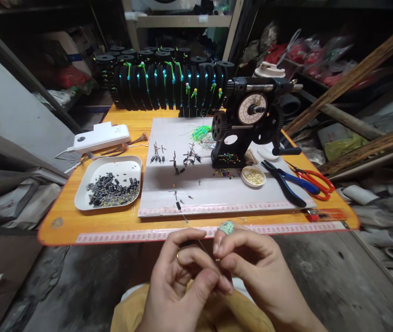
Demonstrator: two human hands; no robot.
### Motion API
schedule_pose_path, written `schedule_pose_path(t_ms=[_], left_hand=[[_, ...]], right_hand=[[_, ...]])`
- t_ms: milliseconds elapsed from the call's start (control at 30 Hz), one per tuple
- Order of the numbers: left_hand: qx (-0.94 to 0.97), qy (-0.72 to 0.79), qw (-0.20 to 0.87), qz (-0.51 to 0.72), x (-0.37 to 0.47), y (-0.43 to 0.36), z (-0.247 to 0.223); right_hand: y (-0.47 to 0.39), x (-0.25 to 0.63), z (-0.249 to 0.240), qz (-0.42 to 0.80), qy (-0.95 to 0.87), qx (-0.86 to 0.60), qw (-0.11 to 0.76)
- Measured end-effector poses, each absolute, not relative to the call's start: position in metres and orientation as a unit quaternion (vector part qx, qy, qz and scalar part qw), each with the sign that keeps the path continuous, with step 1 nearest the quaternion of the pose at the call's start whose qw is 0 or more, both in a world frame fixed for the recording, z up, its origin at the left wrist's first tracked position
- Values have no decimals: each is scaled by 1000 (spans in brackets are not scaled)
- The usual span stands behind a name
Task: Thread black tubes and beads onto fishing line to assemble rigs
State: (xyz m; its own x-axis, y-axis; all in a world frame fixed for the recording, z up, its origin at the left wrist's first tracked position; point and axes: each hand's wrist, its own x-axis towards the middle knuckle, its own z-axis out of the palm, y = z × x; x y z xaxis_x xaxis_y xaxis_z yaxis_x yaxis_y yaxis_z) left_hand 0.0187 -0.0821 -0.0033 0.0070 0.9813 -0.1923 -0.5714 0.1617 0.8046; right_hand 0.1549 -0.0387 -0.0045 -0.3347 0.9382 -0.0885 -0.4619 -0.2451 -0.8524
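Observation:
Side by side in front of the table edge, both of my hands almost meet over my lap. My left hand (185, 281), with a ring on one finger, has its fingers curled and pinched around a thin line (202, 246) that rises above them. A tiny gold-coloured piece (217, 259) sits between the thumb and fingertip of my right hand (258, 260); its exact kind is too small to tell. Green patterned tape (226, 227) wraps one right finger. Nearest on the board lies a short wire with a small black cylinder (178, 206).
A white tray (136, 162) of black and dark pieces stands left. The board (168, 133) carries several black-cylinder pieces and a small dish (253, 186) of golden beads. Blue-handled pliers (286, 180) and red scissors (315, 180) lie right. Behind stand a hand-cranked winder (241, 138) and black spools (161, 87).

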Motion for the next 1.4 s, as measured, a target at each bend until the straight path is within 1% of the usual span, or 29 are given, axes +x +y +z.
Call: schedule_pose_path(t_ms=[133,267,333,400,500,567,667,767,900,1000,1133,1200,1300,1400], left_hand=[[258,390,655,594,19,-83,-4],[262,379,635,620,21,-83,-6],[283,369,610,642,22,-82,-7],[313,358,583,659,24,-82,-7],[348,336,561,672,23,-81,-6],[363,332,558,668,20,-81,-9],[420,335,543,646,9,-81,-18],[513,335,490,620,-2,-76,-29],[613,369,371,592,-11,-64,-26],[671,363,311,567,-17,-57,-16],[716,390,286,503,-30,-52,-16],[728,400,272,485,-36,-52,-22],[726,414,233,497,-37,-53,-28],[706,427,221,520,-33,-55,-26]], right_hand=[[-42,155,0,686,-430,-315,496],[-42,162,2,599,-541,-312,501],[-40,168,3,553,-607,-302,485],[-38,173,4,534,-640,-295,467],[-36,177,9,555,-628,-316,445],[-36,176,14,554,-639,-338,414],[-34,174,24,489,-711,-354,361],[-34,171,28,421,-758,-360,345],[-37,169,19,376,-770,-327,398],[-41,172,9,420,-739,-321,419],[-45,177,2,573,-648,-277,419],[-47,177,0,627,-606,-268,409],[-48,174,-3,631,-579,-310,413],[-46,169,-4,623,-557,-358,417]])
